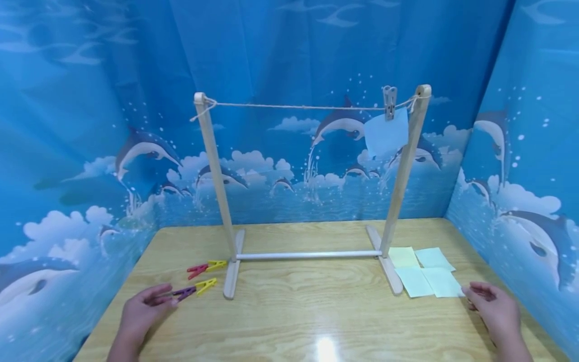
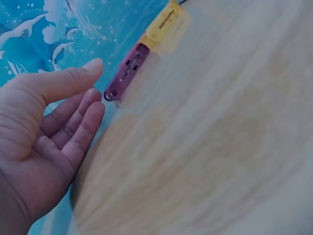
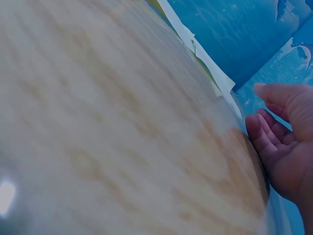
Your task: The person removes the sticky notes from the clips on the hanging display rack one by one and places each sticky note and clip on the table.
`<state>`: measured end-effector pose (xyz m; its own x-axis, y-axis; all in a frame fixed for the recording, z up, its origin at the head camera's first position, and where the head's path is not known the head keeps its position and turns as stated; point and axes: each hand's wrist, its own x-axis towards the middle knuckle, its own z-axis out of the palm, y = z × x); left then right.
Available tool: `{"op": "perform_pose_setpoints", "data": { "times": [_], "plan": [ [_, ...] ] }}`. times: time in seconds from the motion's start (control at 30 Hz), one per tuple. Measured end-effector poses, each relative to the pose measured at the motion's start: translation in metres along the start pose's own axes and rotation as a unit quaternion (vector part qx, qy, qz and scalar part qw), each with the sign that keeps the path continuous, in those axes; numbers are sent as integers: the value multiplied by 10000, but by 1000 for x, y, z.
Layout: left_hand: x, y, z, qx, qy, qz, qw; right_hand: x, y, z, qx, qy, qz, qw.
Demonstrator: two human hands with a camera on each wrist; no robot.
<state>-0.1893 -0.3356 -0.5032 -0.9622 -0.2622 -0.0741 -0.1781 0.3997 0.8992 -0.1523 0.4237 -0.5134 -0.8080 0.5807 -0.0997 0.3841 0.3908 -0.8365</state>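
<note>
My left hand (image 1: 145, 309) rests at the table's left, fingers loosely bent and holding nothing. Just beyond its thumb and fingertips lies a purple clothespin (image 2: 128, 72), a small gap apart in the left wrist view. A yellow clothespin (image 2: 164, 23) lies end to end with the purple one. Behind them are a red clothespin (image 1: 197, 271) and another yellow clothespin (image 1: 217, 264). On the right, my right hand (image 1: 495, 306) hovers by the near corner of a pale green sticky note (image 1: 442, 282). Its thumb and fingers stand apart with nothing between them in the right wrist view.
A wooden stand (image 1: 404, 173) holds a string (image 1: 289, 106) between two posts. From the string's right end hangs a light blue note (image 1: 384, 134) under a grey clothespin (image 1: 389, 100). More notes, one a yellowish note (image 1: 404, 257), lie by the stand's right foot. Dolphin-print curtains (image 1: 280, 50) enclose the table.
</note>
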Motion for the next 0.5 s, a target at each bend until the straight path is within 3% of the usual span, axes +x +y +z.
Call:
{"op": "perform_pose_setpoints", "data": {
  "times": [0.2,0.5],
  "plan": [
    [-5,10,-2,-483,124,40,9987,-4,-8,-5,647,-151,243,9975],
    [-10,32,-2,-599,-145,-62,9981,-13,-21,-10,720,-268,-173,9969]
  ]
}}
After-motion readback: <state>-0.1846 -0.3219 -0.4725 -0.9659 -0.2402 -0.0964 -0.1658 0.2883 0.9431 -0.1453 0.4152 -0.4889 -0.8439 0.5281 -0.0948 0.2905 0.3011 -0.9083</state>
